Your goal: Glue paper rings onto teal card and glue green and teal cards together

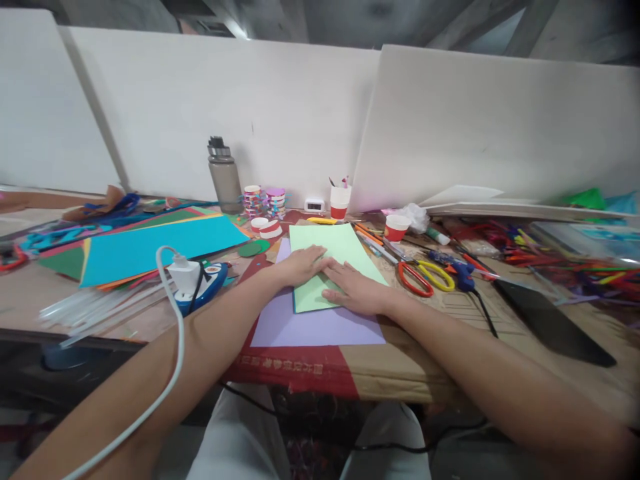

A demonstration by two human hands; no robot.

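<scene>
A light green sheet of paper [334, 248] lies on a lilac sheet [320, 325] in the middle of the table. My left hand [301, 265] rests flat on the green sheet's left part, fingers stretched out. My right hand [353, 289] lies flat on the sheet's near right part, fingers pointing left and spread. The fingertips of both hands almost meet on the paper. Neither hand holds anything.
Red and yellow scissors [425, 275] and a blue glue gun [457, 270] lie right of the paper. Coloured card sheets [160, 243], a white plug with cable [184, 275], a grey bottle [225, 179], tape rolls [263, 199], paper cups [340, 201] and a black tablet [550, 323] surround it.
</scene>
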